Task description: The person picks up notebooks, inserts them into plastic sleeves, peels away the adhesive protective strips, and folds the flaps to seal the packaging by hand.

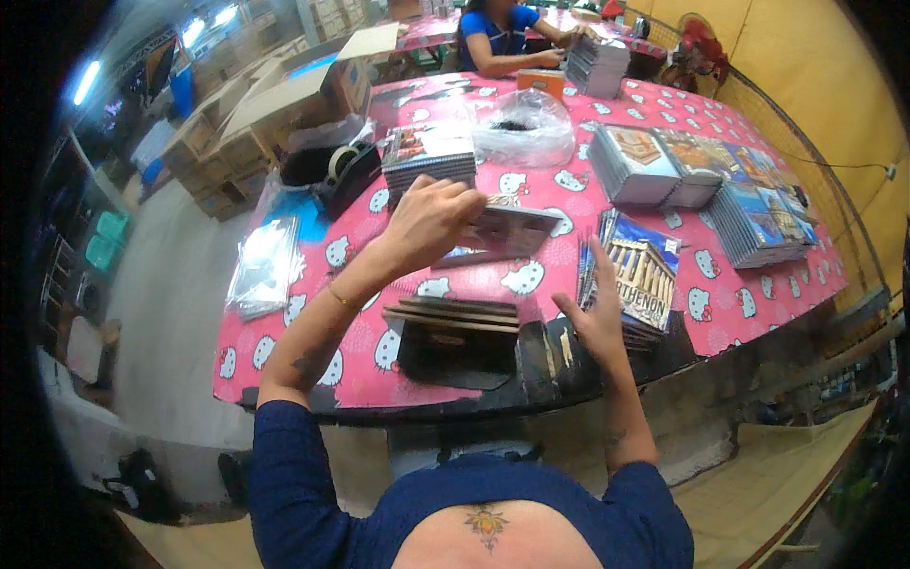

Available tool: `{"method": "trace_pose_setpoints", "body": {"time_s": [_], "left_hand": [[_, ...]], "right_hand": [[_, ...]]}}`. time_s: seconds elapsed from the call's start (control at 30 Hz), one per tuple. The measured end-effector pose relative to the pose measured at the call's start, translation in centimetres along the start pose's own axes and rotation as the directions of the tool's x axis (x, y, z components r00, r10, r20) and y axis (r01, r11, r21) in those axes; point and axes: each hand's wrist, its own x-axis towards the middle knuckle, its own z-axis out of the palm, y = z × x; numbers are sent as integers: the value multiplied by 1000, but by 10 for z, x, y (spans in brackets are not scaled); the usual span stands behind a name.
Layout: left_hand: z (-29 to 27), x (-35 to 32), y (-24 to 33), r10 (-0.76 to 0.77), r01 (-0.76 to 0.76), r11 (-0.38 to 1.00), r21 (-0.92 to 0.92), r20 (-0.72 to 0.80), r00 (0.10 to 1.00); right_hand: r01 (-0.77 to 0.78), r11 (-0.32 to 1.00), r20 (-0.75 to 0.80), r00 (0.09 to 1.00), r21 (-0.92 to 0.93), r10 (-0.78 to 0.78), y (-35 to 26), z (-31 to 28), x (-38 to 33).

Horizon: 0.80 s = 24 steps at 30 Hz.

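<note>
Just right of my left hand [431, 218], which pinches its edge, one notebook [519, 233] tilts, not yet stacked; my right hand [597, 321], spread, flanks an unsquared pile [646, 270]; beyond it, neat stacks [637, 169] look finished.

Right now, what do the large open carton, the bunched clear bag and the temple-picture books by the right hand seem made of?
Large open carton: probably cardboard, matte; it is brown with stiff folded flaps.
Bunched clear bag: thin plastic, shiny; it is wrinkled and see-through.
Temple-picture books: likely paper and printed card, from their thin layered edges; gloss is unclear.
</note>
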Motion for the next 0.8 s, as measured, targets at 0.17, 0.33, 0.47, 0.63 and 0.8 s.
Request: {"method": "trace_pose_setpoints", "body": {"time_s": [0.17, 0.33, 0.47, 0.63, 0.8], "left_hand": [[-63, -7, 52, 84, -72, 974, -215, 45, 995], [-75, -21, 66, 59, -37, 990, -136, 167, 984], [-80, -36, 62, 15, 2, 996, -88, 190, 982], [-13, -113, 69, -115, 108, 988, 115, 61, 991], [32, -171, 82, -813, 544, 447, -710, -69, 578]], "right_hand": [[-279, 707, 159, 960, 650, 232, -4, 40, -31], [-223, 918, 156, 971, 330, 179, -13, 56, -43], [-204, 886, 186, 973, 415, 137, -17, 79, -41], [-240, 818, 215, 966, 523, 145, -24, 92, -44], [-229, 865, 177, 970, 446, 166, -25, 95, -50]]}}
